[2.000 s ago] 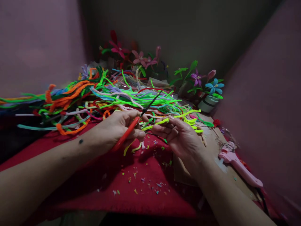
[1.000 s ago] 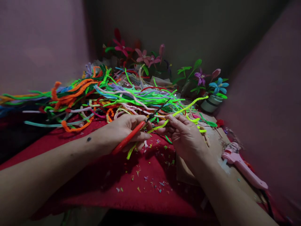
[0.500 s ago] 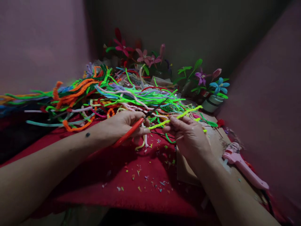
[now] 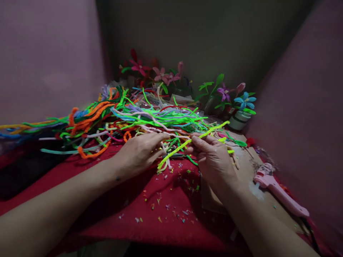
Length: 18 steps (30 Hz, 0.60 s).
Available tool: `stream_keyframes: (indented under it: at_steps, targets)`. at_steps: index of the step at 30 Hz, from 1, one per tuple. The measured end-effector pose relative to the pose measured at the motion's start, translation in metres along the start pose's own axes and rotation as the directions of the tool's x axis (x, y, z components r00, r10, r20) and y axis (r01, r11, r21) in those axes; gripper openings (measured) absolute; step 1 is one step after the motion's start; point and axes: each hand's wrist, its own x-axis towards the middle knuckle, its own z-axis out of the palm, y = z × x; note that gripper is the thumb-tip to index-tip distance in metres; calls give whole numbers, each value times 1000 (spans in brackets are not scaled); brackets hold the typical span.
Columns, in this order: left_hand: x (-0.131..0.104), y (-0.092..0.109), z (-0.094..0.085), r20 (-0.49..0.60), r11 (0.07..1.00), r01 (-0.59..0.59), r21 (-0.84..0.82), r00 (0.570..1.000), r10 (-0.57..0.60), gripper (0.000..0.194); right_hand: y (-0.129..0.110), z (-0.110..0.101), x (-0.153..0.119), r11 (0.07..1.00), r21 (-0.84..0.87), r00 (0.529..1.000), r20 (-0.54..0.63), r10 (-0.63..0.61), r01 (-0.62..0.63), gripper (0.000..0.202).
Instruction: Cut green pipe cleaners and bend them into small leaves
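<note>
A bright yellow pipe cleaner [image 4: 175, 152] runs slantwise between the finger and thumb of my right hand [image 4: 214, 153], which is closed on it. One end hangs down to the left; the other sticks out at the upper right. Left of it, my left hand [image 4: 140, 150] is at the front of a heap of coloured pipe cleaners [image 4: 166, 116], thumb and fingers apart with nothing visible in them. Whether its fingertips touch the heap is unclear. Shorter yellow pieces [image 4: 230, 151] show beside my right hand.
A pink glue gun [image 4: 281, 191] rests on a cardboard sheet [image 4: 261, 205] at the right. Fuzzy flowers, including a blue flower [image 4: 245, 101] in a pale pot [image 4: 238, 120], stand behind. Small scraps [image 4: 166, 207] litter the red cloth [image 4: 112, 217].
The red-handled tool with dark blades has left my left hand and is out of sight. The yellow pipe cleaner's left end now hangs free, lower than before.
</note>
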Motion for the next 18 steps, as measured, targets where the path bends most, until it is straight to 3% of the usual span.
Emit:
stream_keyframes:
  at_steps: [3, 7, 14, 18]
  targets:
    - [1, 13, 1, -176, 963, -94, -252, 983, 50, 34, 3, 1, 0, 998, 11, 998, 23, 65, -65, 14]
    - [0, 22, 3, -273, 877, -163, -451, 961, 38, 20, 9, 3, -3, 991, -9, 990, 38, 136, -135, 17]
    - [-1, 22, 0, -300, 787, -130, -603, 951, -73, 17, 14, 2, -7, 983, -18, 979, 85, 185, -184, 20]
    - [2, 26, -5, -163, 697, 65, -714, 953, -256, 18, 14, 1, -5, 975, 42, 966, 152, 210, -219, 16]
